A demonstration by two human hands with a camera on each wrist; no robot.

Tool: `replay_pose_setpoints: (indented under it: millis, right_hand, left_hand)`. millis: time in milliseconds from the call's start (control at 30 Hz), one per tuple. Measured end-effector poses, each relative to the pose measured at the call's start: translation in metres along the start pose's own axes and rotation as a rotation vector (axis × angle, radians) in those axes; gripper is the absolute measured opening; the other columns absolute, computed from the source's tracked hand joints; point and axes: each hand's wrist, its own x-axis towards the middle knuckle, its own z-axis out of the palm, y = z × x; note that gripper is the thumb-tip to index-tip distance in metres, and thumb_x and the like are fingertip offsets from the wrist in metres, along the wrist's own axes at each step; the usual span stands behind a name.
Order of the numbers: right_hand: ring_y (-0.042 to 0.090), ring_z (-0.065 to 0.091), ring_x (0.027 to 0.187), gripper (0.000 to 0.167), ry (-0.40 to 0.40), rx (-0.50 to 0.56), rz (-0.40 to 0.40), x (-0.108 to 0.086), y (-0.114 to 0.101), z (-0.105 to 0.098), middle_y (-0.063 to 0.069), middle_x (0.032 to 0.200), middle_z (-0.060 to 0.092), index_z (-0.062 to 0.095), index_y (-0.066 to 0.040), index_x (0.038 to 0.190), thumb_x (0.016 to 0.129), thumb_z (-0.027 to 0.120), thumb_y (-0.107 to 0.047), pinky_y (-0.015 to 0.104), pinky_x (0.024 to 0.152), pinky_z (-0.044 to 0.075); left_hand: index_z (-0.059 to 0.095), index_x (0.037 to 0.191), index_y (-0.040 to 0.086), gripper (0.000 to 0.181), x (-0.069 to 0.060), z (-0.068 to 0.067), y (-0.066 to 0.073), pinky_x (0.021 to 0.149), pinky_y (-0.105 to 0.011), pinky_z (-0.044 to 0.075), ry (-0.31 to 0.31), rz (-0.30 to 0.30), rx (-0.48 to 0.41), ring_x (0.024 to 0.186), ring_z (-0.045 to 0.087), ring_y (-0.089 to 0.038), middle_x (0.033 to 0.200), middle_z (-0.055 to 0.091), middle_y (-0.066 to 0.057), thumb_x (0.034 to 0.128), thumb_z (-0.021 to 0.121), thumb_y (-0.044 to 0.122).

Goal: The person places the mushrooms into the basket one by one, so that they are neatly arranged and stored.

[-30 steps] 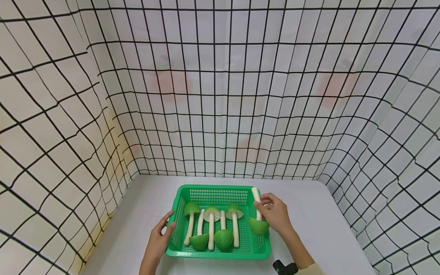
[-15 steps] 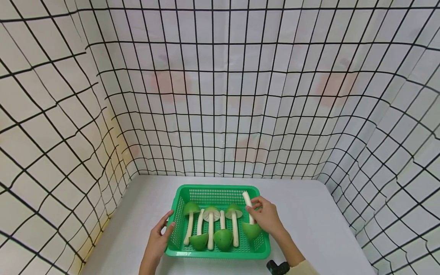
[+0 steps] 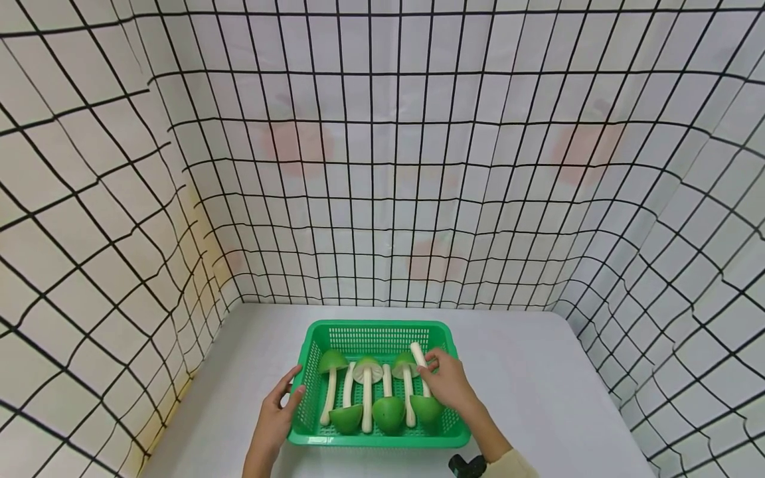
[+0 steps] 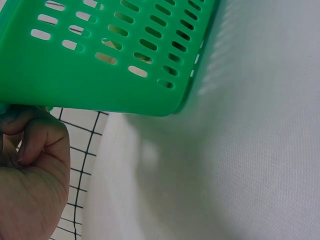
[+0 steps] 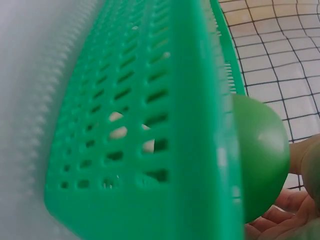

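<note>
A green plastic basket holds several toy mushrooms with green caps and white stems, laid side by side with the caps facing alternate ways. My left hand grips the basket's left rim; in the left wrist view, the curled fingers of this hand meet the rim. With thumb and fingers, my right hand pinches the stem of the rightmost mushroom, whose cap points toward me. This mushroom tilts, its stem end raised toward the back. In the right wrist view its cap shows just past the basket wall.
The basket stands on a white table. Black grid netting over white sheets rises at the back and on both sides. A small black device sits at the right wrist, by a pale sleeve.
My right hand has brought the mushroom leftward and lower, from the basket's right wall to beside the other mushrooms. The left hand and basket have stayed in place.
</note>
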Motion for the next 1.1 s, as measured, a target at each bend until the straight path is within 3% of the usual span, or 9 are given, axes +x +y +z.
replay_pose_setpoints:
  millis: [200, 467, 733, 867, 1100]
  right_hand:
    - [0.018, 0.062, 0.071, 0.025, -0.033, -0.037, 0.013, -0.002, -0.003, 0.006, 0.015, 0.096, 0.067, 0.056, 0.002, 0.117, 0.1, 0.066, -0.013, 0.032, 0.055, 0.052]
    - [0.016, 0.056, 0.056, 0.021, -0.041, -0.062, 0.019, -0.005, -0.005, 0.014, 0.009, 0.074, 0.057, 0.05, 0.005, 0.114, 0.101, 0.061, -0.007, 0.028, 0.046, 0.046]
    - [0.017, 0.055, 0.056, 0.029, -0.026, -0.112, 0.012, -0.005, -0.003, 0.018, 0.01, 0.072, 0.058, 0.049, 0.011, 0.122, 0.1, 0.059, -0.004, 0.031, 0.047, 0.045]
    - [0.021, 0.058, 0.062, 0.036, -0.012, -0.133, 0.015, -0.002, -0.001, 0.02, 0.014, 0.079, 0.06, 0.047, 0.013, 0.128, 0.099, 0.06, -0.004, 0.034, 0.05, 0.047]
    - [0.036, 0.067, 0.092, 0.045, 0.025, -0.171, 0.015, -0.003, 0.004, 0.024, 0.028, 0.105, 0.063, 0.045, 0.019, 0.133, 0.096, 0.062, 0.001, 0.046, 0.067, 0.056]
  left_hand:
    - [0.049, 0.153, 0.029, 0.05, 0.001, 0.0, 0.001, 0.069, -0.027, 0.051, 0.005, 0.002, -0.005, 0.097, 0.054, -0.023, 0.115, 0.052, -0.013, 0.105, 0.061, 0.024]
    - [0.049, 0.153, 0.029, 0.05, 0.002, -0.001, 0.0, 0.072, -0.028, 0.052, 0.0, 0.001, -0.007, 0.098, 0.053, -0.023, 0.115, 0.053, -0.012, 0.105, 0.061, 0.025]
    - [0.048, 0.154, 0.029, 0.051, 0.001, 0.001, -0.001, 0.076, -0.029, 0.054, 0.001, 0.0, -0.011, 0.102, 0.053, -0.023, 0.116, 0.052, -0.012, 0.1051, 0.061, 0.024]
    - [0.049, 0.154, 0.029, 0.05, 0.002, 0.001, -0.001, 0.074, -0.029, 0.053, 0.003, 0.018, -0.013, 0.099, 0.054, -0.023, 0.114, 0.054, -0.012, 0.1049, 0.061, 0.025]
    - [0.049, 0.154, 0.027, 0.051, 0.003, 0.0, -0.002, 0.068, -0.028, 0.052, -0.011, 0.021, -0.019, 0.091, 0.057, -0.022, 0.111, 0.057, -0.013, 0.1043, 0.062, 0.026]
